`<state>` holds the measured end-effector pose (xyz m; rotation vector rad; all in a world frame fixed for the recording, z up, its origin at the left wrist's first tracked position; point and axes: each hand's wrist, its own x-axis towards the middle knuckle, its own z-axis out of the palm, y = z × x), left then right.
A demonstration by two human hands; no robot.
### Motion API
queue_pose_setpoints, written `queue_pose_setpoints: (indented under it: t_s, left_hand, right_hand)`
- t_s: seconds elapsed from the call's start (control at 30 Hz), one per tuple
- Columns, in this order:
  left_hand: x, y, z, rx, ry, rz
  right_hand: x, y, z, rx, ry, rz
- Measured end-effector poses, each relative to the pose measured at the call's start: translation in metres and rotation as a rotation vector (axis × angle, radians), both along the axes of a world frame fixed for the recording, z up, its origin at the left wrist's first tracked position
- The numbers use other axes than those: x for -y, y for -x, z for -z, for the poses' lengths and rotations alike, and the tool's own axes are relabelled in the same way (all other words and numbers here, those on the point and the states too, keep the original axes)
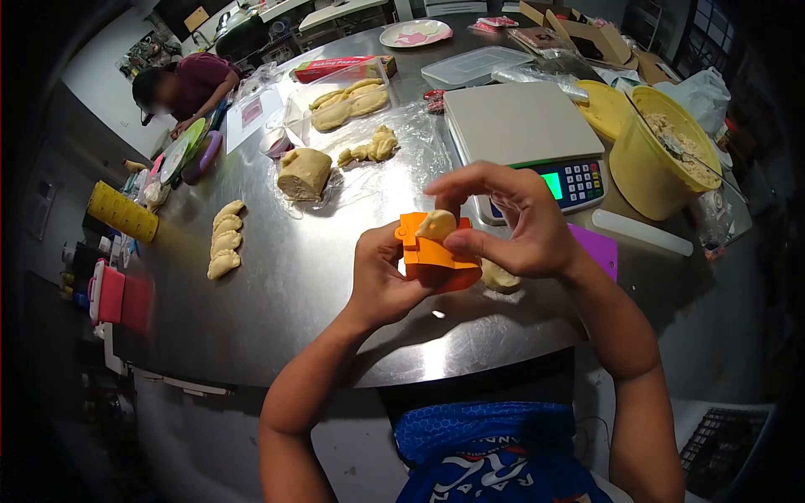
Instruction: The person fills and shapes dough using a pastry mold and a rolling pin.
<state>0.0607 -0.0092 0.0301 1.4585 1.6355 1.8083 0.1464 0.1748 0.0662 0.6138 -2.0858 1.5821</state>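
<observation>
My left hand (381,272) is wrapped around an orange plastic dough press (436,272), held above the steel table. A small pale piece of dough (437,225) sits at the top of the press. My right hand (524,222) arches over it, its thumb at the dough's edge and its index finger curved and apart from the thumb. Partly hidden below the right hand, a flat lump of dough (501,278) lies on the table. Off to the left stands a row of several crimped half-moon pastries (225,241).
A digital scale (524,121) stands beyond my right hand. Right of it is a yellow tub of filling (662,155). A dough block (303,174) and a plastic container (302,109) holding dough are ahead. A white rolling pin (641,232) lies at right. Another person (197,88) leans at far left.
</observation>
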Motion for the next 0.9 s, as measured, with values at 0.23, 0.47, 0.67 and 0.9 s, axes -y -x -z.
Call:
queue_pose_setpoints:
  t_s: [0.23,0.47,0.67,0.9]
  left_hand:
    - [0.001,0.002,0.002,0.124,0.085,0.099]
    - [0.001,0.004,0.006,0.123,0.088,0.076]
    - [0.004,0.005,0.004,0.135,0.165,0.147]
    - [0.004,0.001,0.002,0.162,0.195,0.156]
  right_hand:
    - [-0.009,0.005,-0.003,-0.206,-0.259,-0.015]
    - [-0.009,0.007,0.007,-0.190,-0.300,0.079]
    - [0.001,0.004,0.007,-0.282,-0.337,0.178]
    - [-0.003,0.005,0.007,-0.357,-0.416,0.168]
